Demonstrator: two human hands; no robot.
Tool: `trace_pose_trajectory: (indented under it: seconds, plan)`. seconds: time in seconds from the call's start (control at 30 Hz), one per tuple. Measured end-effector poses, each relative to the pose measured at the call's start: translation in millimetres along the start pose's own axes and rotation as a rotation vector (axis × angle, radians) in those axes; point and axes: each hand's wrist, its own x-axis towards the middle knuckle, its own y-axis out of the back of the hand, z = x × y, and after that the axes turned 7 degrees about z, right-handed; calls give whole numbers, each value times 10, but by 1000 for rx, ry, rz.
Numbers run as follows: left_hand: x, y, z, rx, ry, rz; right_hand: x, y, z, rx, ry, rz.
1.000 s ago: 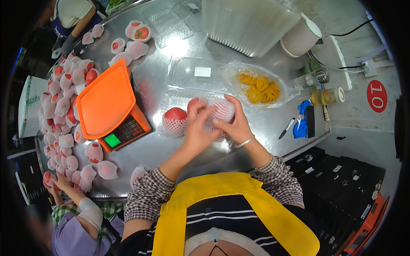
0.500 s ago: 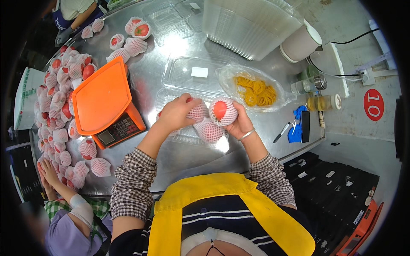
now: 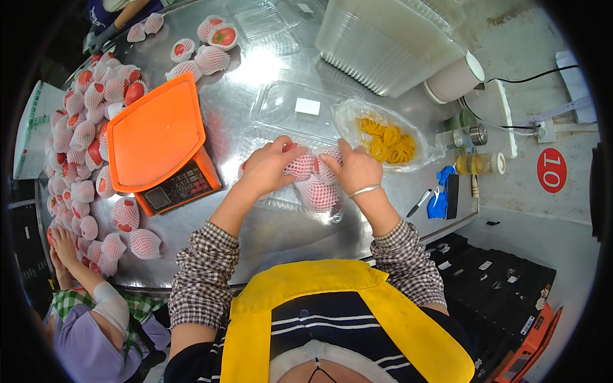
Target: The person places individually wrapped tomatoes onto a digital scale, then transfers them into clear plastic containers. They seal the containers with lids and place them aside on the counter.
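Note:
Both my hands are over a clear plastic clamshell box (image 3: 271, 201) lying open on the metal table. My left hand (image 3: 265, 167) has its fingers curled round a tomato in a white foam net (image 3: 297, 167). Just right of it, my right hand (image 3: 363, 171) grips another netted tomato (image 3: 327, 171), mostly hidden under the fingers. A third netted tomato (image 3: 318, 195) sits in the box on the near side, touching these two. A bit of red shows left of my left hand. The box's lid (image 3: 274, 105), bearing a white label (image 3: 308, 106), lies folded back on the far side.
An orange scale (image 3: 156, 137) stands left, beside a heap of netted tomatoes (image 3: 83, 134). A co-worker's hands (image 3: 64, 249) touch the heap. Stacked clear boxes (image 3: 389, 45) stand far right, near a bag of yellow rubber bands (image 3: 389, 140), jars (image 3: 482, 164) and a marker (image 3: 419, 202).
My right hand has turned over and lowered its tomato beside the one under my left hand; its red face no longer shows. The whole view has shifted slightly.

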Motion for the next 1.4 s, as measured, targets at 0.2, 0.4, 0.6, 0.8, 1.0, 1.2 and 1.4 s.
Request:
trace_pose_trajectory:
  seconds: [0.2, 0.4, 0.6, 0.8, 1.0, 1.2, 1.4]
  plan:
    - [-4, -42, -31, -33, -21, 41, -97, -45, 194, 150, 401, 68]
    - [-7, -28, -31, -16, 31, 13, 0, 11, 230, 29, 420, 19]
    - [17, -74, -39, 5, 8, 21, 3, -138, 286, -55, 384, -6]
    - [-18, 13, -262, -186, -51, 404, -2, -112, 345, 60, 365, -41]
    - [-62, -108, -998, -406, 529, 450, -4, -208, 253, 262, 335, 79]
    - [-411, -151, -870, -816, 699, 492, -7, -351, 87, 320, 360, 106]
    - [-478, -138, -778, -893, 807, 549, 3, -449, 67, 331, 364, 146]
